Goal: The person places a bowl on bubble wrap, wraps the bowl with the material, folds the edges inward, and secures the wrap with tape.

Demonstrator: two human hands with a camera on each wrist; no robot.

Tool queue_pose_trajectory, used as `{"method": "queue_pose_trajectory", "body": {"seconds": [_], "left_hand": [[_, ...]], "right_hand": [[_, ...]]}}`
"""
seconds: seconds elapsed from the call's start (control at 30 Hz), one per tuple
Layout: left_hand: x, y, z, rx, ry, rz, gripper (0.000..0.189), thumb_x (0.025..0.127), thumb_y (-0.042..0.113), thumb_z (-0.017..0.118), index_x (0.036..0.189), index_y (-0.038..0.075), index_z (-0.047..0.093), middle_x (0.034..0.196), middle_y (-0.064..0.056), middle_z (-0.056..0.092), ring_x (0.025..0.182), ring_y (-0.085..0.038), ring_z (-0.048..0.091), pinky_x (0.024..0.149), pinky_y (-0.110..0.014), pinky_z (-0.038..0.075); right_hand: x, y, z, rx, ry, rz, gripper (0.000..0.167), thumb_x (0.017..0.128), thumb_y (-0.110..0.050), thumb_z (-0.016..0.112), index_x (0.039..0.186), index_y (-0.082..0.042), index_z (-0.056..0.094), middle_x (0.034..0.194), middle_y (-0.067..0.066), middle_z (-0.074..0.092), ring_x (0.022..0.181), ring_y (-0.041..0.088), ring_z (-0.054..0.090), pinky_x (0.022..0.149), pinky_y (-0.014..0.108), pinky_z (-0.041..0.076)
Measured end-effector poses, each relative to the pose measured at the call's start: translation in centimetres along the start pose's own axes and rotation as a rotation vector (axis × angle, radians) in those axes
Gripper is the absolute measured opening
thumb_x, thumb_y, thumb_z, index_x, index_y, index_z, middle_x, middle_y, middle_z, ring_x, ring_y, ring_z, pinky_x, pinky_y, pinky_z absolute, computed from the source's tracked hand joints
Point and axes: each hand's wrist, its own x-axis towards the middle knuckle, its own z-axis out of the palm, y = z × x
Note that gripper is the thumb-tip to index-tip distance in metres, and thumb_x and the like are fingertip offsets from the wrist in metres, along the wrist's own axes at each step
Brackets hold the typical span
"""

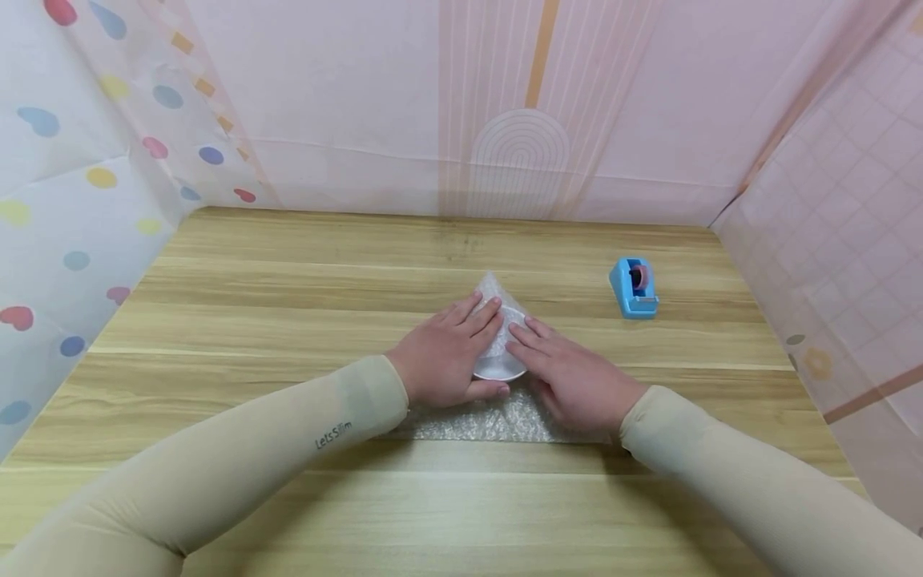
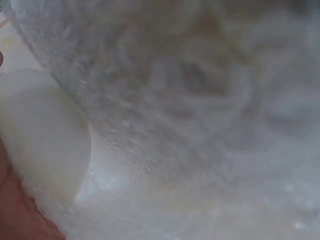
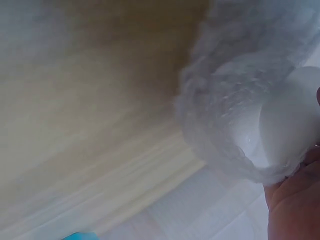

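Note:
A round white dish point(image 1: 497, 371), a bowl or plate, lies on a sheet of clear bubble wrap point(image 1: 497, 425) on the table, with folds of the wrap brought over much of it. My left hand point(image 1: 441, 357) rests on the wrap at the dish's left side, fingers extended toward its far edge and thumb by the near rim. From the right, my right hand point(image 1: 577, 377) lays its fingertips on the wrap over the dish. Both wrist views show the smooth white dish point(image 2: 47, 135) partly covered by bubble wrap point(image 3: 215, 115).
A blue tape dispenser point(image 1: 638, 308) with a pinkish roll stands on the wood-grain table point(image 1: 288, 280), to the right beyond my right hand. Patterned cloth sheets point(image 1: 346, 104) hang behind the table and at both sides.

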Motion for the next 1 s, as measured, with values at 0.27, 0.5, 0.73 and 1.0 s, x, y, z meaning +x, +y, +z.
{"method": "queue_pose_trajectory", "body": {"seconds": [0.27, 0.5, 0.73, 1.0], "left_hand": [[0.4, 0.2, 0.0, -0.018, -0.008, -0.021, 0.104, 0.100, 0.080, 0.036, 0.168, 0.004, 0.019, 0.177, -0.014, 0.012, 0.165, -0.037, 0.007, 0.134, -0.048, 0.017], [0.8, 0.1, -0.1, -0.026, -0.003, -0.031, 0.103, 0.099, 0.079, 0.038, 0.168, 0.004, 0.021, 0.177, -0.014, 0.013, 0.165, -0.037, 0.008, 0.134, -0.049, 0.017], [1.1, -0.1, -0.3, -0.047, -0.023, -0.040, 0.103, 0.099, 0.078, 0.040, 0.168, 0.004, 0.019, 0.178, -0.013, 0.010, 0.165, -0.037, 0.006, 0.134, -0.050, 0.017], [1.5, -0.4, -0.4, -0.046, -0.038, -0.043, 0.102, 0.100, 0.078, 0.040, 0.168, 0.005, 0.018, 0.178, -0.012, 0.008, 0.165, -0.036, 0.005, 0.134, -0.049, 0.016]], "right_hand": [[-0.9, 0.7, -0.3, -0.003, 0.049, 0.032, 0.063, 0.106, -0.019, 0.055, 0.163, -0.003, 0.035, 0.174, 0.014, 0.026, 0.162, 0.037, 0.023, 0.130, 0.052, 0.027], [-1.7, 1.6, -0.4, 0.063, 0.059, 0.164, 0.067, 0.106, -0.019, 0.056, 0.164, 0.001, 0.029, 0.173, 0.020, 0.025, 0.162, 0.040, 0.022, 0.130, 0.054, 0.025], [-2.3, 2.2, -0.5, 0.094, 0.022, 0.305, 0.071, 0.105, -0.021, 0.060, 0.162, 0.007, 0.028, 0.168, 0.027, 0.033, 0.157, 0.043, 0.032, 0.128, 0.057, 0.029], [-2.6, 1.9, -0.6, 0.033, -0.056, 0.414, 0.066, 0.102, -0.022, 0.066, 0.154, 0.011, 0.042, 0.147, 0.032, 0.058, 0.136, 0.047, 0.058, 0.116, 0.060, 0.046]]}}
